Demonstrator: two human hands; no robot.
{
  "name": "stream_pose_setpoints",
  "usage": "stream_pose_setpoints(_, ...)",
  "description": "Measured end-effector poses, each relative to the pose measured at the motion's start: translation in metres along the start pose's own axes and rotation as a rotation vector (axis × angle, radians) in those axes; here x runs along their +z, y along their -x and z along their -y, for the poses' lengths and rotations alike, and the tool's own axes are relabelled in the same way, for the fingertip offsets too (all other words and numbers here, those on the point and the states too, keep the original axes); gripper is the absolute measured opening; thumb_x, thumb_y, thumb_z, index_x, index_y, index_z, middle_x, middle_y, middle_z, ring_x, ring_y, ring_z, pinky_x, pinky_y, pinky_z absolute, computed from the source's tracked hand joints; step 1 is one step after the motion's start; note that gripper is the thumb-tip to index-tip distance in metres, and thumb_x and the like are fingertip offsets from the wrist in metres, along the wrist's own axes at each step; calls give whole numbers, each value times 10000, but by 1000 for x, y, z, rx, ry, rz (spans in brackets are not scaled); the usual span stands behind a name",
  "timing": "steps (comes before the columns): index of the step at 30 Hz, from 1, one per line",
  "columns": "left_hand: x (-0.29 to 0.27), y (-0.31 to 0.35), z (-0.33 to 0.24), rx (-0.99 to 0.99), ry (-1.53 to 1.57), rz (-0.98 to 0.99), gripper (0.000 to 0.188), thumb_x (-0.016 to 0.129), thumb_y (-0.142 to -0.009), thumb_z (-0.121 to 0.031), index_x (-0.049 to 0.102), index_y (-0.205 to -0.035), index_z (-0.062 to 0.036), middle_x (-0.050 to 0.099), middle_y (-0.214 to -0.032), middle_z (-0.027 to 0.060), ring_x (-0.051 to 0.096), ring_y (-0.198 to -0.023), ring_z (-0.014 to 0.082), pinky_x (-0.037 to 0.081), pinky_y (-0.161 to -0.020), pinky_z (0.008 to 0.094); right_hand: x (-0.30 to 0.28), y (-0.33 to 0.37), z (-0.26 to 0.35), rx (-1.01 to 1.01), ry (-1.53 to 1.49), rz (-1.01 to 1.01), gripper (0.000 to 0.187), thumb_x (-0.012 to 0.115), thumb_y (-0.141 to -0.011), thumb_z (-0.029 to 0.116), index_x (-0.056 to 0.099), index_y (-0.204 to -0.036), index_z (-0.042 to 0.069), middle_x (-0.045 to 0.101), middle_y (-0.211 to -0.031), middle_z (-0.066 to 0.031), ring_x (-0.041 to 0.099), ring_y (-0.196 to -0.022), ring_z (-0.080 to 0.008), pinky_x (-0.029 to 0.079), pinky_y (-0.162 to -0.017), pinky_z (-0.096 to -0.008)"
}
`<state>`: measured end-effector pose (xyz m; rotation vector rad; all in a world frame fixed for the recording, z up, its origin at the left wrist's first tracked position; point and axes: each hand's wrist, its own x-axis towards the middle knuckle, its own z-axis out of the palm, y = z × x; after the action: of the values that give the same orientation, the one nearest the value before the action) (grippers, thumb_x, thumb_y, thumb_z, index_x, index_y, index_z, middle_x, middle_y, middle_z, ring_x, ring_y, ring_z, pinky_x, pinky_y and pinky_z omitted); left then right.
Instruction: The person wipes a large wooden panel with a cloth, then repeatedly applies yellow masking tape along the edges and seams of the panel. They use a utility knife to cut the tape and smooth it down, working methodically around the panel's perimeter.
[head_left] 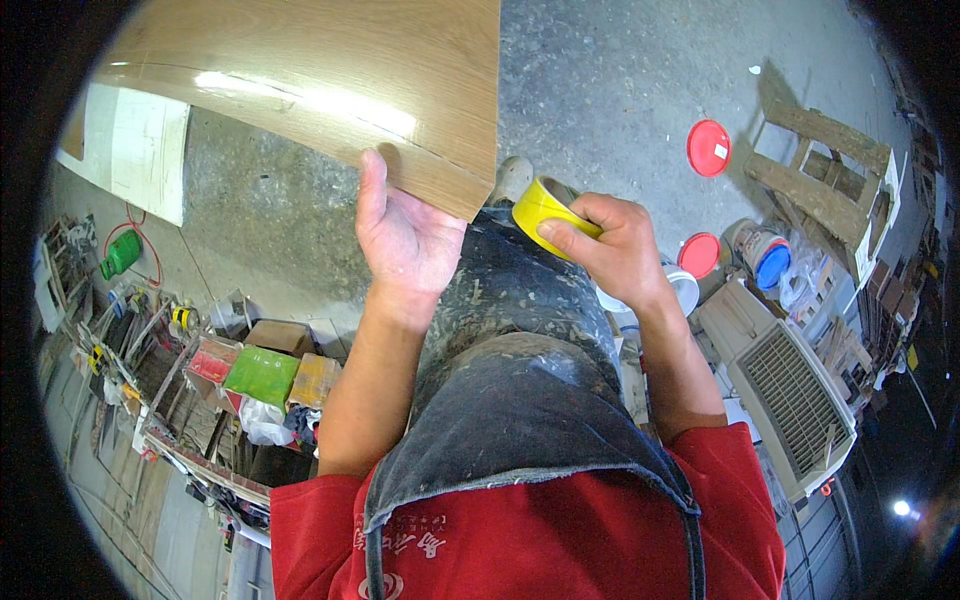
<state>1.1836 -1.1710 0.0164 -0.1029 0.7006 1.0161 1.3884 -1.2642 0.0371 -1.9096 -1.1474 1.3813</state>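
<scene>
A wood-grain panel (330, 50) with a glossy face stretches across the upper left. My left hand (412, 240) holds its near corner, palm up; the fingers pass beneath the board and are hidden, while the thumb rises at its edge. In my right hand (622, 250) is a roll of yellow tape (532, 218), pinched between thumb and fingers just to the right of the panel's corner. The roll is tilted, and part of its hollow core shows.
Red lids (709, 148) lie on the concrete floor at the right, near a wooden stand (820, 175) and a bucket (755, 250). A grey louvred unit (790, 390) stands at lower right. Boxes (262, 375) and tools crowd the left, near a green bottle-shaped object (121, 254).
</scene>
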Motion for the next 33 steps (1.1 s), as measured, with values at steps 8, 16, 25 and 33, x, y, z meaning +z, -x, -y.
stream_pose_setpoints(8, 0, -1, 1, 5, 9, -57, 728, 549, -1018, -549, 384, -1561, -93, 460, -1582, 121, 445, -1443, 332, 338, -1208, 528, -1, 3, 1, -53, 8, -6, 348, 832, -872, 314, 697, -795, 2, 575, -658, -43, 510, -622, -103, 406, -548, -320)
stream_pose_setpoints(16, 3, -2, 0, -18, 42, -84, 798, 449, -1030, -630, 350, -1580, -62, 426, -1604, 142, 404, -1472, 339, 298, -1230, 515, -5, 3, 7, -53, 42, -9, 360, 821, -862, 343, 688, -800, 15, 581, -640, -133, 553, -586, -202, 435, -559, -377)
stream_pose_setpoints(25, 3, -2, 3, 24, 22, -60, 705, 537, -1028, -528, 391, -1555, -82, 473, -1567, 135, 445, -1443, 332, 339, -1208, 519, -1, 1, 2, -15, 22, -4, 362, 828, -875, 313, 672, -767, 5, 554, -650, -29, 488, -621, -85, 390, -538, -315)
stream_pose_setpoints(33, 7, -6, 6, 22, -166, -156, 487, 676, -974, -203, 525, -1421, -86, 622, -1388, 93, 586, -1287, 300, 457, -1110, 502, 3, -4, -8, 18, 37, 8, 402, 803, -874, 412, 703, -836, 24, 591, -653, -129, 546, -593, -182, 445, -566, -370)
